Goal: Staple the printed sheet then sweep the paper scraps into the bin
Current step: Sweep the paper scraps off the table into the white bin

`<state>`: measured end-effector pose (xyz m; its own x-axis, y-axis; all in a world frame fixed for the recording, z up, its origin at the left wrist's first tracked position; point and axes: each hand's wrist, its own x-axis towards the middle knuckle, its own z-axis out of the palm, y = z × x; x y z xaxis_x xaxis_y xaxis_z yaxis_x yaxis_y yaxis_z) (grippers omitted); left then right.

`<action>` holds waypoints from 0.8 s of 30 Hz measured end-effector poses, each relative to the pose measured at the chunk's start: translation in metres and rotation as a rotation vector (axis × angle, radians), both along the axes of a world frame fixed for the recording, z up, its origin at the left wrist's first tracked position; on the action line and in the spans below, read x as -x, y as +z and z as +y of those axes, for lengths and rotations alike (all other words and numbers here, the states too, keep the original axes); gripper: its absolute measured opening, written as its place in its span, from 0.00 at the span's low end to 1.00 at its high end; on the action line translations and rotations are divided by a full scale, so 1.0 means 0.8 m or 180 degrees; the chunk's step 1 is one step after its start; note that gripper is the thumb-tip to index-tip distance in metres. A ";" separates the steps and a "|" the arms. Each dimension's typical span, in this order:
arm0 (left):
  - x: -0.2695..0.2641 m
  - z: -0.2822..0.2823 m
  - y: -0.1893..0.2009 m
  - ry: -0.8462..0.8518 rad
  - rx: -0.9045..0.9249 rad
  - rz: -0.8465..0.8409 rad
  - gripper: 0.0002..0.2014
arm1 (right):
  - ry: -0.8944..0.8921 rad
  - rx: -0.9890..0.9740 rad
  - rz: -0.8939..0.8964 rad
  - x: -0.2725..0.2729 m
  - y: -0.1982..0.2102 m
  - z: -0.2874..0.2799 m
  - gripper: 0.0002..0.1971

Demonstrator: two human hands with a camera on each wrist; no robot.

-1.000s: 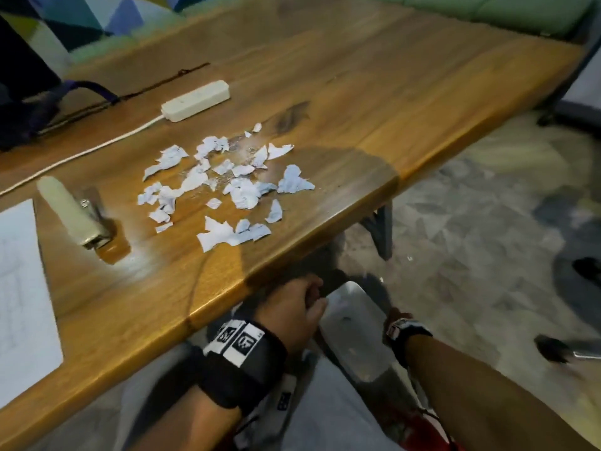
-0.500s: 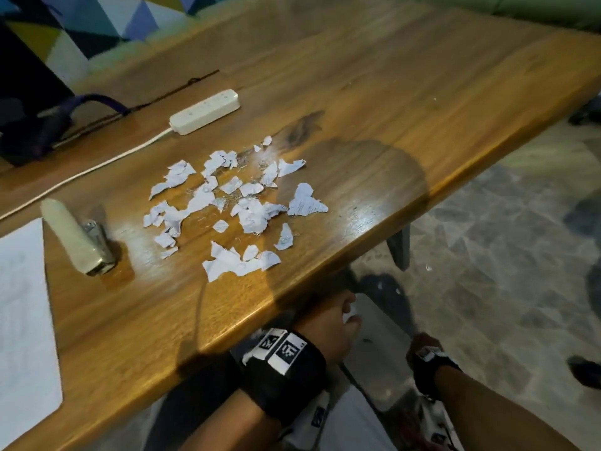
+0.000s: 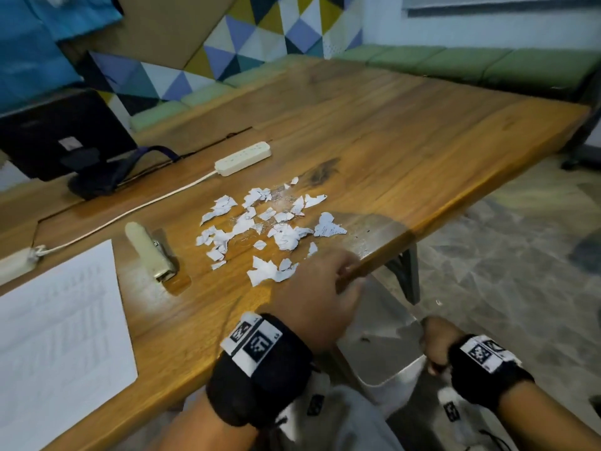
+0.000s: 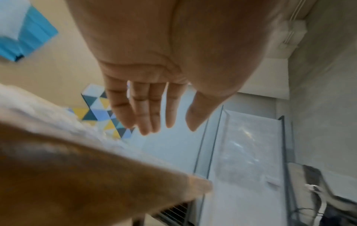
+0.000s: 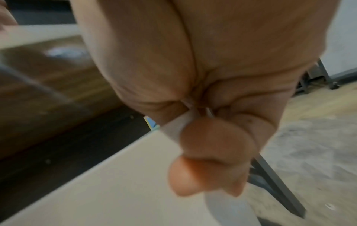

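So the paper scraps [image 3: 270, 229] are scattered on the counter [image 3: 406, 151], just beyond the left hand [image 3: 312, 297], which hovers at the near edge with its grip open, fingers straight. The right hand [image 3: 437, 345] grips the bin [image 3: 387, 349] rim below that edge, so I'd guess the sweep comes straight back toward the person.
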<state>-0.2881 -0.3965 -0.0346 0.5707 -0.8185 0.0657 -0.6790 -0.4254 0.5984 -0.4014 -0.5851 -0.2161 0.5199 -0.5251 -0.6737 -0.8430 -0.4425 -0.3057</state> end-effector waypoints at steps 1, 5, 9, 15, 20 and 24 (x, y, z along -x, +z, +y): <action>-0.010 0.008 0.002 0.0173 -0.0003 -0.0187 0.17 | -0.0035 0.0103 -0.0015 0.000 0.010 0.004 0.07; -0.045 0.033 -0.009 0.0863 -0.0935 -0.0456 0.36 | -0.0152 0.0192 -0.0404 0.006 0.046 0.016 0.13; -0.033 0.029 -0.023 0.0691 -0.1693 -0.0524 0.36 | -0.0167 0.0202 -0.0636 0.010 0.075 0.026 0.13; 0.016 0.024 -0.035 -0.0077 -0.1308 -0.0914 0.33 | -0.0262 -0.0061 -0.0883 0.016 0.111 0.031 0.10; 0.047 0.032 -0.042 -0.0788 -0.0830 -0.0870 0.26 | -0.0181 -0.0110 -0.0876 0.022 0.135 0.034 0.10; 0.028 0.022 -0.026 -0.0418 -0.0372 -0.0715 0.23 | -0.0191 -0.0117 -0.0902 0.021 0.142 0.031 0.14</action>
